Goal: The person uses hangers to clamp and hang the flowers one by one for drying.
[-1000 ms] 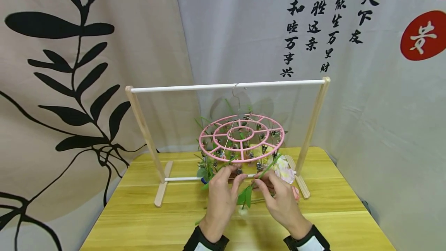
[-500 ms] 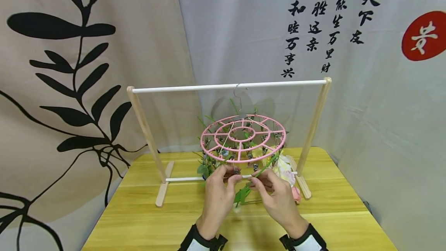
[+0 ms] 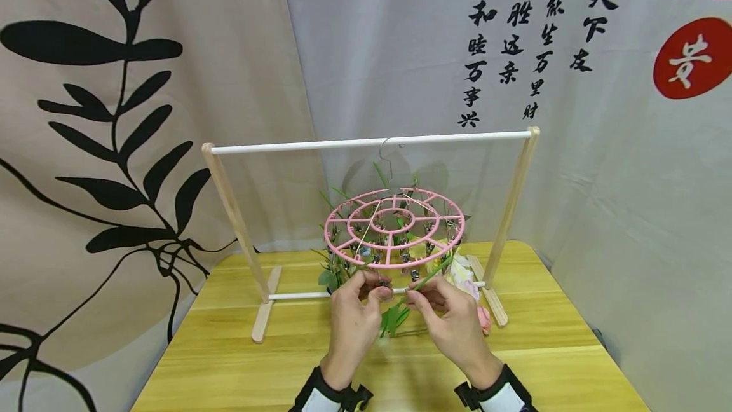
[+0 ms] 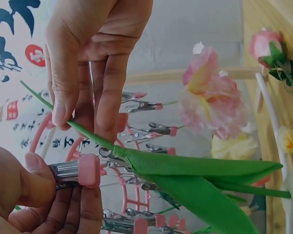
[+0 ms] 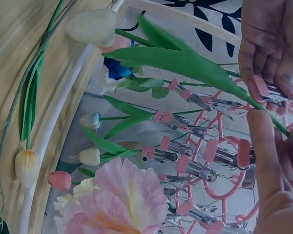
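In the head view my left hand (image 3: 353, 316) and right hand (image 3: 457, 326) work just below the front of a pink round clip hanger (image 3: 389, 266). Between its thumb and fingers, the left hand pinches a metal clip (image 4: 71, 171) with pink tips. An artificial white tulip hangs flower-down, its green stem (image 4: 90, 135) pinched by the right hand. The tulip's broad leaves (image 5: 195, 63) and white bloom (image 5: 92, 28) show in the right wrist view. Its stem passes close beside the clip's pink tips; whether they touch, I cannot tell.
The hanger hangs from a white rail (image 3: 320, 144) on a wooden stand. Several clips on it hold flowers, among them a large pink bloom (image 5: 119, 195). A pink rose (image 4: 266, 45) and an orange-white tulip (image 5: 27, 168) lie on the wooden table (image 3: 229, 361).
Both hands have shifted slightly left, and the tulip has moved left with the right hand. Each hand keeps its grip, the left on the clip and the right on the stem.
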The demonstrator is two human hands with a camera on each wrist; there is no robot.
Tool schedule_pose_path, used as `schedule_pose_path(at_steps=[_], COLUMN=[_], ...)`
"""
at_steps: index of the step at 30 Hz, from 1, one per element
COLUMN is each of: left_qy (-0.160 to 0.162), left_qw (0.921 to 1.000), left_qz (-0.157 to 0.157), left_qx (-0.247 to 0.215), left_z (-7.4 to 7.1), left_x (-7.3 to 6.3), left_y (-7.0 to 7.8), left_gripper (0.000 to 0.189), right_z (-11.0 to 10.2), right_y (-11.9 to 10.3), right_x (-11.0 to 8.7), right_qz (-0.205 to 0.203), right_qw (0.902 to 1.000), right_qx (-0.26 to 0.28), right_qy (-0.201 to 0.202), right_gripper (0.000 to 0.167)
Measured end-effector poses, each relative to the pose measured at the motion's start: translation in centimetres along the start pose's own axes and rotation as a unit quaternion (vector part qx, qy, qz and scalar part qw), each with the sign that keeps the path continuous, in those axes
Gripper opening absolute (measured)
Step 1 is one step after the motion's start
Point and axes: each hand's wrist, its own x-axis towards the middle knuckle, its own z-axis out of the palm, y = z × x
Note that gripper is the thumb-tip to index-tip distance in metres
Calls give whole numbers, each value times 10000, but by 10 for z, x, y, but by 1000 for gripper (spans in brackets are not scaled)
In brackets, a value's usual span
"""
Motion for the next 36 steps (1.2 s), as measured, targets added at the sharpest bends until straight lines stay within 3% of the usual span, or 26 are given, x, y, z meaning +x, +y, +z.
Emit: schedule_pose_path(at_steps=[9, 14, 24, 32, 36], left_qy=[54, 36, -102, 132, 135], left_qw=[9998, 9994, 9975, 9998, 9997], left_qz=[-188, -346, -534, -124, -72], left_qx=[33, -45, -443, 94, 164], left_z=[-2, -2, -1, -2, -2], left_x=[1, 2, 2, 1, 1], left_y=[-1, -1, -1, -3, -4], left_gripper=[18, 24, 16, 16, 16], right_z=[5, 7, 14, 17, 17], right_y=[1, 1, 0, -1, -1], right_x=[2, 4, 5, 8, 8], right_qz=[-165, 2, -32, -45, 5], right_qw=[9999, 9999, 9996, 9998, 9998], right_qx=[-2, -91, -241, -152, -167], right_qy=[48, 49, 114, 114, 139], right_gripper=[16, 14, 18, 17, 17])
